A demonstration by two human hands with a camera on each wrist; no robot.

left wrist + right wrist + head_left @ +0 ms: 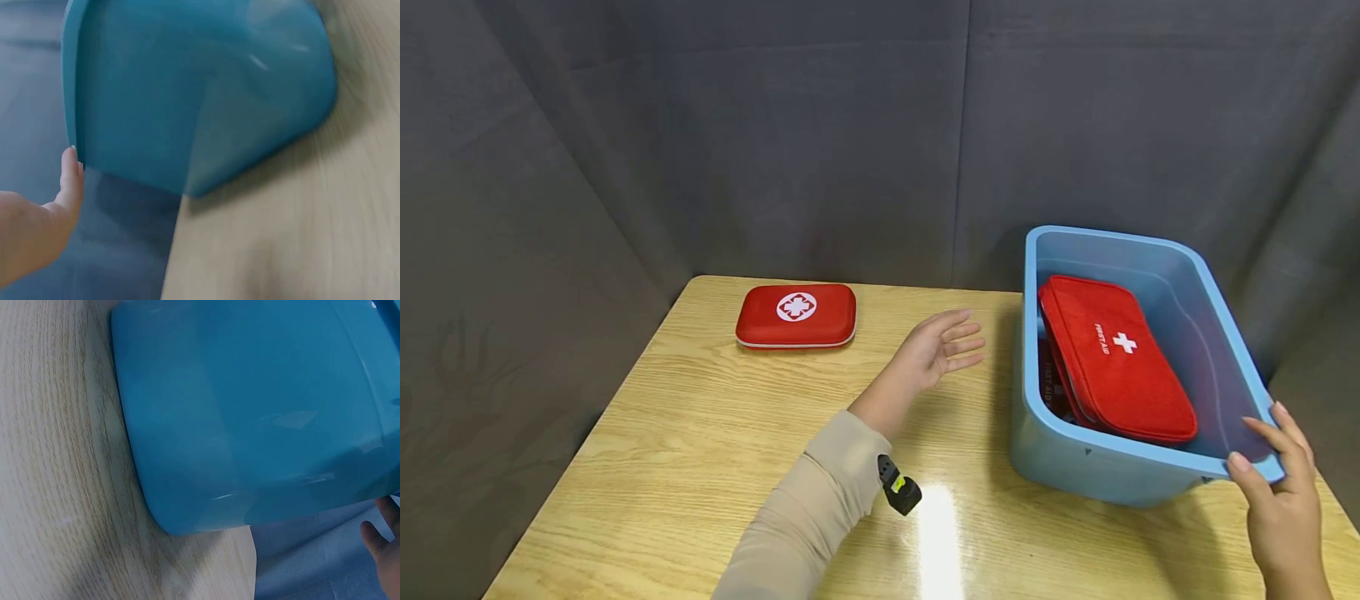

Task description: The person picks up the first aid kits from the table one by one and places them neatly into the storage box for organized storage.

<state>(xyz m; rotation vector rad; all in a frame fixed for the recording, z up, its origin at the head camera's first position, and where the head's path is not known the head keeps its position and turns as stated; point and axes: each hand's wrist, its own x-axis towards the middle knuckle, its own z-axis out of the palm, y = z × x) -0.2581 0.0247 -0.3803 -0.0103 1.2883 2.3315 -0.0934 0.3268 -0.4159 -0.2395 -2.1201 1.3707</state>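
Note:
A blue plastic bin (1097, 467) stands at the right of the table. Inside it lies a red first aid pouch (1138, 379) with a white cross, on top of other items partly hidden beneath. My right hand (1285, 500) holds the bin's near right corner, thumb and fingers around the rim. To the left of the bin, my left hand (936, 348) reaches out with its fingers straight and spread, holding nothing. In the left wrist view, the left thumb (70, 181) shows right at the bin's rim.
A red hard-shell first aid case (760, 317) with a white round emblem rests at the table's back left. The wooden table (662, 467) meets a grey curtain (820, 150) behind. A dark strap device (898, 487) sits on the left sleeve.

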